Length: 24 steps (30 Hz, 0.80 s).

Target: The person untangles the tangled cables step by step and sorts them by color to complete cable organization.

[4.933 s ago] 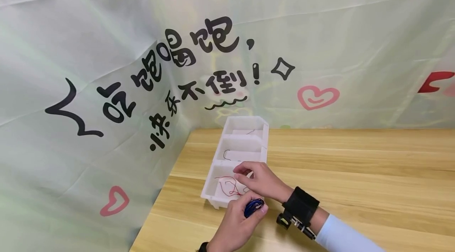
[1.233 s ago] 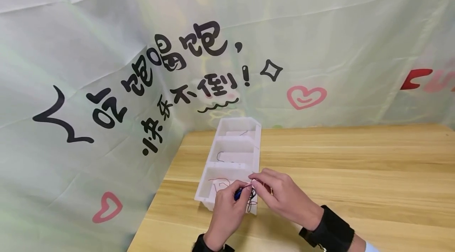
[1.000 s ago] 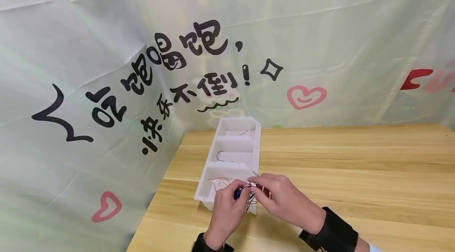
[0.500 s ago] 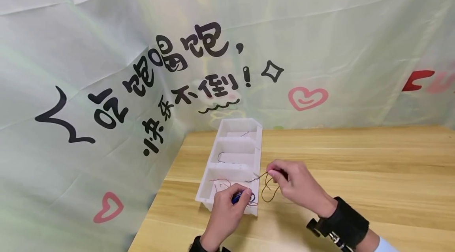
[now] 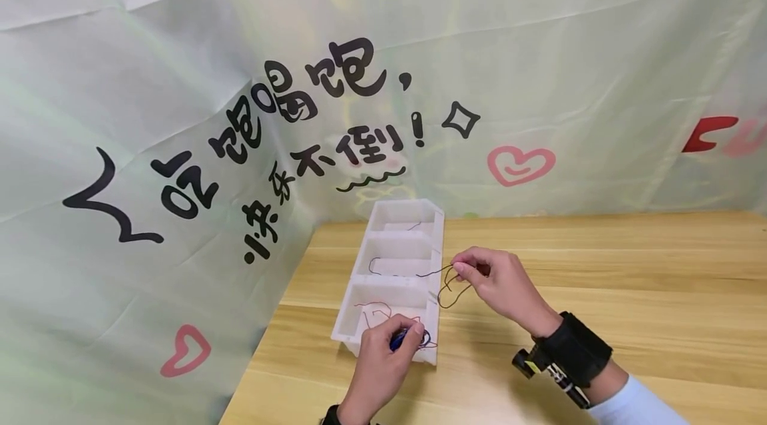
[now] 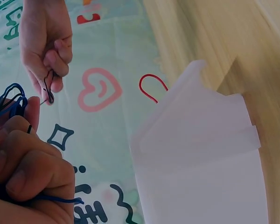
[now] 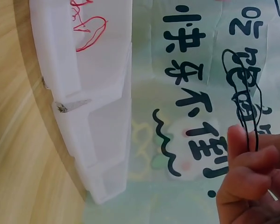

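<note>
My left hand [image 5: 380,355] grips a bundle of blue wires [image 6: 18,105] over the nearest compartment of a white three-part tray [image 5: 337,326]. Just right of the tray, my right hand [image 5: 506,285] pinches a looped black wire [image 7: 261,102]. One end of it points left over the middle compartment in the head view, and its loops hang below the fingers. Red wires [image 5: 373,305] lie in the nearest compartment, partly hidden by my left hand. A thin black wire [image 5: 371,267] curves in the middle compartment, and a short dark wire [image 5: 416,226] lies in the farthest.
The tray stands on a wood-grain table [image 5: 599,278], near its left edge. Behind and to the left hangs a pale printed cloth [image 5: 599,78]. A black wrist strap with a small camera [image 5: 572,348] sits on my right wrist.
Both hands were together at the blue bundle; the right has drawn the black wire away from it and moved right, then up toward the middle compartment. The left still holds the blue wires.
</note>
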Tool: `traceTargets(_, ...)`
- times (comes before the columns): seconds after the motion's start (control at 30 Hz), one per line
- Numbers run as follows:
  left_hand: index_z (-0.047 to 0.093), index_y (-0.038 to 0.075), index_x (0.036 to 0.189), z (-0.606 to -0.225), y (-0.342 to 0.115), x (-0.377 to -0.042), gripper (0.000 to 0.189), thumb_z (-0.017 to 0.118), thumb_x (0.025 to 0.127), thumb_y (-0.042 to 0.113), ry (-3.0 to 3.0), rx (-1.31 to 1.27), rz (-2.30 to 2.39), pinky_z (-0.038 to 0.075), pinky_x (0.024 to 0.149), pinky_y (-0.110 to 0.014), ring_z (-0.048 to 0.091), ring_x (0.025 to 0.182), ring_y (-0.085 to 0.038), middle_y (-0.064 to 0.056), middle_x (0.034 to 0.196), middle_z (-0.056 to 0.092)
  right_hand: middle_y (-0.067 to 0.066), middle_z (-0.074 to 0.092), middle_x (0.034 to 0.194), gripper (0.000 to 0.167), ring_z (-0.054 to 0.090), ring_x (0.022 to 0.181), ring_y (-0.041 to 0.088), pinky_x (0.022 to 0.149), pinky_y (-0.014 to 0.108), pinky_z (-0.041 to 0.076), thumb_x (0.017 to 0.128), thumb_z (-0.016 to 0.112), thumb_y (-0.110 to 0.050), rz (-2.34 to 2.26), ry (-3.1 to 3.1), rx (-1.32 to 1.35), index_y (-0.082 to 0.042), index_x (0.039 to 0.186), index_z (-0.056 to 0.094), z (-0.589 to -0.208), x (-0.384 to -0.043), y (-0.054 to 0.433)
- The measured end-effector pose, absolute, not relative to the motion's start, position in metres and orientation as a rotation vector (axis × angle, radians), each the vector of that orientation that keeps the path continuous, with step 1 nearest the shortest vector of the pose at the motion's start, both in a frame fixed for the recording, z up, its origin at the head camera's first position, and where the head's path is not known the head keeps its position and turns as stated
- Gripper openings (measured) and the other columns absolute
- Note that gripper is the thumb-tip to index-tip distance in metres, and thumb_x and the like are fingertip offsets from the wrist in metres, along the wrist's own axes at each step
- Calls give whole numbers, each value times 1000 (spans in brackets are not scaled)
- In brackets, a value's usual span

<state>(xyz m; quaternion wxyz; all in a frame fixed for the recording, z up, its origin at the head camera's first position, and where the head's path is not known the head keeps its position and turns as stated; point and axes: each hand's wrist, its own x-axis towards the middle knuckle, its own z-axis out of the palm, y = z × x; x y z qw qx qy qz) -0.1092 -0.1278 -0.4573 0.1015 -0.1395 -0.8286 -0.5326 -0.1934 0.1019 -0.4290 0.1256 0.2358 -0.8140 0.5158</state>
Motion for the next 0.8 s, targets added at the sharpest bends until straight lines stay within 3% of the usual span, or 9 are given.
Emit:
traceTargets(0.17,74,15,90,-458,-130,-108,13,68,99,23,-2462,-403,-1586,51,62,-23,59,72,-5,6,81,67,-5,71,85,8,65,72,15,59,28,49,97,69,-10,1544,-2422,637,-7,101,75,-431,-203,98)
traceTargets(0.4,74,15,93,-458,-130,-107,14,66,100,24,-2477,-443,-1607,52,67,-24,61,77,-6,5,86,69,3,71,89,11,61,61,13,55,29,50,97,67,-4,1591,-2398,642,-5,106,74,-436,-216,91)
traceTargets(0.8,74,15,92,-465,-137,-108,17,64,101,26,-2466,-497,-1591,52,65,-24,59,75,-6,7,84,68,6,70,86,18,67,67,12,58,29,55,97,65,1,1677,-2399,659,-1,113,72,-438,-227,71)
